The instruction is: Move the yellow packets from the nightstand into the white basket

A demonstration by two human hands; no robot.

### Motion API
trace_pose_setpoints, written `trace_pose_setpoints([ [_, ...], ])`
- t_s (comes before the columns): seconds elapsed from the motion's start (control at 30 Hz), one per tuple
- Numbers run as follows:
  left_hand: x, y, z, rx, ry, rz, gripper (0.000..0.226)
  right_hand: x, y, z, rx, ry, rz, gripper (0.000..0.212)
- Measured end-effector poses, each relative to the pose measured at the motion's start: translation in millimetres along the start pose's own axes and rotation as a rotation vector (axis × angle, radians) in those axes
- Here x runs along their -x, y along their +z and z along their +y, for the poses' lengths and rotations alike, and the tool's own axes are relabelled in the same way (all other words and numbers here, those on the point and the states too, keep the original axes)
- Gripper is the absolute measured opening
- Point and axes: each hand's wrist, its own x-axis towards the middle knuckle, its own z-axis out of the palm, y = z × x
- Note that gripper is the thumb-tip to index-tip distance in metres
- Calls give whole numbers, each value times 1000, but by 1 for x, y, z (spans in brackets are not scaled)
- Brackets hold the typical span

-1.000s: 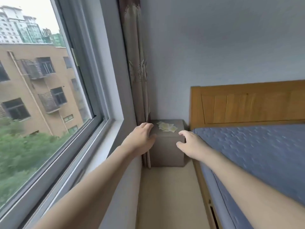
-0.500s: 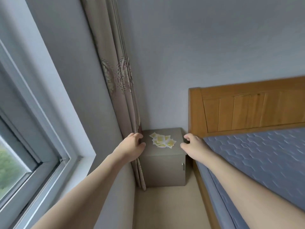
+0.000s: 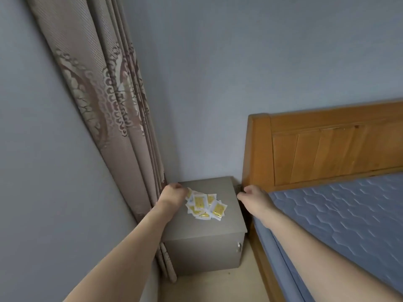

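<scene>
While the heap of small yellow packets with white edges lies on the grey box-shaped nightstand, the left hand hovers at the heap's left edge, fingers curled; whether they pinch a packet is unclear. Loosely curled and holding nothing, the right hand hangs beside the orange wooden headboard.

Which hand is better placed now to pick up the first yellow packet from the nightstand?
The left hand. It is over the nightstand, at the edge of the pile of yellow packets. The right hand is beside the nightstand's right edge, away from the pile.
</scene>
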Motion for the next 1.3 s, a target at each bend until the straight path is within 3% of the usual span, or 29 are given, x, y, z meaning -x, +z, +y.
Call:
trace_pose_setpoints([
  [0.1, -63, 21, 2, 25, -80, -27, 7, -57, 8, 2, -19, 68, -25, 24],
  [0.23, -146, 52, 3, -4, -141, -70, 10, -146, 27, 4, -53, 144, -17, 40],
  [0.37, -218, 72, 7, -23, -211, -98, 29, -226, 53, 16, -95, 274, -87, 37],
  [0.47, -277, 90, -3, -51, -261, -98, 26, -278, 79, 30, -123, 357, -107, 30],
  [0.53, -315, 108, -19, -109, -291, -119, 20, -310, 103, 42, -96, 394, -132, 14],
  [0.63, -368, 144, -59, -234, -348, -198, 20, -356, 153, 75, -27, 473, -184, 34],
  [0.8, -442, 201, -139, -292, -444, -281, 23, -415, 223, 126, 85, 611, -141, 31],
  [0.97, -475, 235, -212, -484, -508, -291, 53, -451, 282, 175, 66, 791, -132, 37],
  [1.1, -482, 249, -233, -619, -458, -169, 70, -459, 315, 201, 106, 875, -87, 74],
  [1.3, -483, 261, -223, -697, -445, -142, 65, -463, 334, 203, 311, 824, 2, 67],
])
